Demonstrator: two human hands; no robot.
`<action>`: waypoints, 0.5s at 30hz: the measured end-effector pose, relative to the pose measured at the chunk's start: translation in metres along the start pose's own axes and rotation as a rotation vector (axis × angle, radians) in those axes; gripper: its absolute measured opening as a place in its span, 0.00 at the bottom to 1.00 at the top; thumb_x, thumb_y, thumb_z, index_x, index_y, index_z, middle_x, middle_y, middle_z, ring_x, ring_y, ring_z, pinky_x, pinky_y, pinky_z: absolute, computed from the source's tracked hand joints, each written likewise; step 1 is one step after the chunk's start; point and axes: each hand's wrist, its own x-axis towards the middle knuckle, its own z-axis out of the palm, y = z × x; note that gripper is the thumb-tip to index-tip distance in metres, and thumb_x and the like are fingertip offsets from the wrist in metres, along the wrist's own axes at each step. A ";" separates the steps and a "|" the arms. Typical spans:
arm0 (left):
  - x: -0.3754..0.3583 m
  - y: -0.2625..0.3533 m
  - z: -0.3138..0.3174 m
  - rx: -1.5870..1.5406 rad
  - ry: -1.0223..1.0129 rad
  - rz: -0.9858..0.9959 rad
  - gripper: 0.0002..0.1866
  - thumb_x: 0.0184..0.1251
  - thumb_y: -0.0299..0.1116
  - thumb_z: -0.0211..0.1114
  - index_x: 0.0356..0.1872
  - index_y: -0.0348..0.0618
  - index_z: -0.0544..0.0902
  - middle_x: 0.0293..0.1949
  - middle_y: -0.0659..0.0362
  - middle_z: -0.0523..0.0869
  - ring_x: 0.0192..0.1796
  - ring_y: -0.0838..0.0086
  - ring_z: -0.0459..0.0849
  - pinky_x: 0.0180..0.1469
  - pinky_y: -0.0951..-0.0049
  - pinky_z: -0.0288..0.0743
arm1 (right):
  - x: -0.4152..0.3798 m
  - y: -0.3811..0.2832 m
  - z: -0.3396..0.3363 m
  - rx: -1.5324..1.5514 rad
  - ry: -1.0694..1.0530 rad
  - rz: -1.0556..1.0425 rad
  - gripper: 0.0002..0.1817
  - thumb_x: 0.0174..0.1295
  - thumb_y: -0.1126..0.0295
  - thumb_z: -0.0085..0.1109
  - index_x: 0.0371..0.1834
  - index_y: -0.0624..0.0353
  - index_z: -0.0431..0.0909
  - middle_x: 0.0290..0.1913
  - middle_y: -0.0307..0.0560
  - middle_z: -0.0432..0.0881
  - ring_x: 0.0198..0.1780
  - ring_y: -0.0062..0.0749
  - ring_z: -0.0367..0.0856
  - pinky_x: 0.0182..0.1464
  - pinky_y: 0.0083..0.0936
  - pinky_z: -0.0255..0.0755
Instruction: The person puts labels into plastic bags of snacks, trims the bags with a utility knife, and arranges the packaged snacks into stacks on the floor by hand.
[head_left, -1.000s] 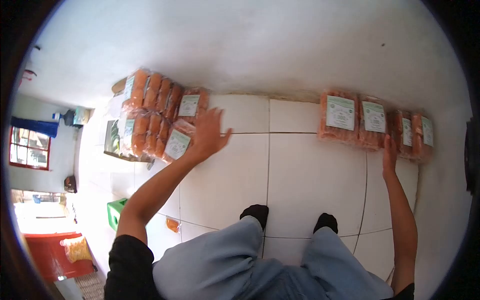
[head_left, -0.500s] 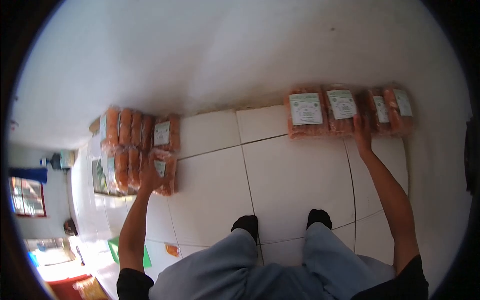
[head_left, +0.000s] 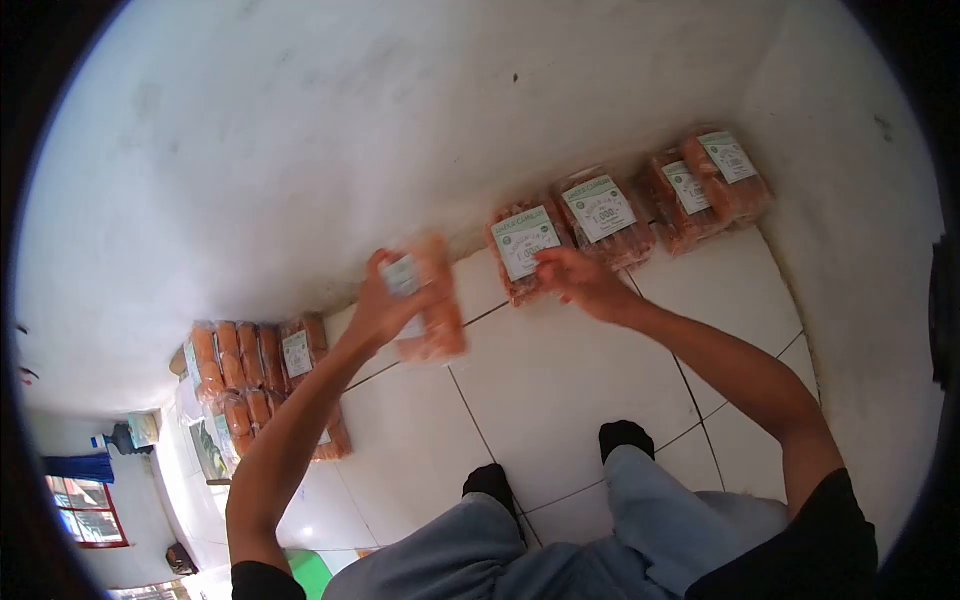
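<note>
My left hand (head_left: 385, 305) grips a clear plastic pack of orange-brown food (head_left: 436, 300) with a pale label, lifted above the floor and smeared by motion. My right hand (head_left: 590, 285) is empty, its fingers apart and slightly bent. It hovers in front of a labelled pack (head_left: 522, 245) that leans near the wall. Beside that one stand another labelled pack (head_left: 602, 212) and, farther right, two overlapping packs (head_left: 725, 175). At the left, several similar packs (head_left: 230, 355) stand close together in two rows, partly hidden behind my left forearm.
White floor tiles (head_left: 540, 400) run up to a pale wall (head_left: 400, 130), which turns a corner at the right. My feet in black socks (head_left: 490, 485) are on the tiles. A green object (head_left: 308, 573) shows at the lower left, and a red-framed window (head_left: 90, 510) beyond.
My left hand has lifted a pack from the left group and carried it right, towards the other row. My right hand has left the middle of that row and moved to its left end. The view has tilted.
</note>
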 end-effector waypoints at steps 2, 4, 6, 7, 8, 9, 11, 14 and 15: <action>0.019 0.050 0.034 -0.025 -0.049 -0.061 0.59 0.47 0.56 0.77 0.72 0.39 0.49 0.62 0.37 0.67 0.59 0.54 0.76 0.54 0.63 0.76 | -0.004 -0.035 0.023 0.058 -0.085 0.087 0.37 0.64 0.48 0.61 0.69 0.59 0.61 0.60 0.51 0.76 0.58 0.36 0.77 0.45 0.28 0.78; 0.033 0.088 0.071 0.217 -0.013 -0.029 0.65 0.43 0.68 0.70 0.72 0.31 0.49 0.66 0.36 0.65 0.63 0.43 0.72 0.62 0.56 0.71 | -0.004 -0.043 0.034 0.063 0.070 0.048 0.50 0.57 0.47 0.68 0.74 0.58 0.50 0.65 0.58 0.68 0.62 0.43 0.74 0.48 0.30 0.79; 0.056 0.104 0.098 0.192 -0.002 -0.047 0.67 0.43 0.71 0.68 0.73 0.31 0.46 0.67 0.34 0.63 0.64 0.39 0.71 0.63 0.56 0.70 | 0.012 -0.017 0.011 -0.036 0.191 0.059 0.54 0.53 0.47 0.70 0.75 0.58 0.46 0.67 0.60 0.65 0.63 0.46 0.72 0.47 0.31 0.80; 0.062 0.109 0.102 0.112 -0.006 -0.092 0.67 0.46 0.71 0.67 0.73 0.30 0.44 0.68 0.33 0.62 0.66 0.38 0.68 0.65 0.56 0.69 | 0.012 -0.021 -0.002 0.022 0.237 0.142 0.55 0.52 0.47 0.70 0.75 0.60 0.46 0.66 0.61 0.66 0.63 0.47 0.72 0.50 0.34 0.80; 0.068 0.114 0.107 0.033 -0.007 -0.137 0.67 0.48 0.71 0.66 0.73 0.30 0.41 0.69 0.32 0.60 0.68 0.37 0.66 0.66 0.56 0.67 | 0.011 -0.026 -0.016 0.083 0.288 0.221 0.55 0.51 0.47 0.71 0.75 0.61 0.47 0.65 0.61 0.67 0.64 0.49 0.71 0.52 0.37 0.79; 0.070 0.112 0.110 0.033 -0.009 -0.134 0.67 0.48 0.71 0.66 0.73 0.30 0.41 0.69 0.32 0.60 0.68 0.37 0.66 0.66 0.56 0.67 | 0.006 -0.036 -0.029 0.082 0.291 0.221 0.55 0.51 0.47 0.71 0.75 0.61 0.47 0.65 0.61 0.67 0.64 0.49 0.71 0.52 0.37 0.79; 0.080 0.095 0.116 -0.173 0.141 -0.055 0.63 0.54 0.67 0.65 0.73 0.29 0.42 0.69 0.32 0.60 0.69 0.43 0.66 0.67 0.57 0.67 | -0.002 -0.046 -0.055 -0.050 0.328 0.299 0.49 0.53 0.45 0.68 0.71 0.63 0.60 0.61 0.61 0.72 0.63 0.48 0.72 0.57 0.43 0.74; 0.089 0.045 0.137 -0.187 0.101 -0.076 0.60 0.57 0.64 0.65 0.74 0.29 0.42 0.69 0.33 0.61 0.69 0.49 0.67 0.67 0.59 0.66 | 0.022 0.026 -0.090 -0.410 0.443 0.194 0.40 0.57 0.43 0.64 0.63 0.65 0.71 0.57 0.62 0.76 0.62 0.48 0.73 0.61 0.47 0.68; 0.090 0.032 0.144 -0.202 0.062 -0.075 0.61 0.57 0.65 0.65 0.74 0.29 0.41 0.68 0.34 0.62 0.69 0.49 0.68 0.67 0.60 0.66 | 0.019 0.020 -0.089 -0.413 0.444 0.194 0.40 0.57 0.43 0.64 0.63 0.65 0.71 0.57 0.62 0.76 0.62 0.48 0.73 0.61 0.47 0.68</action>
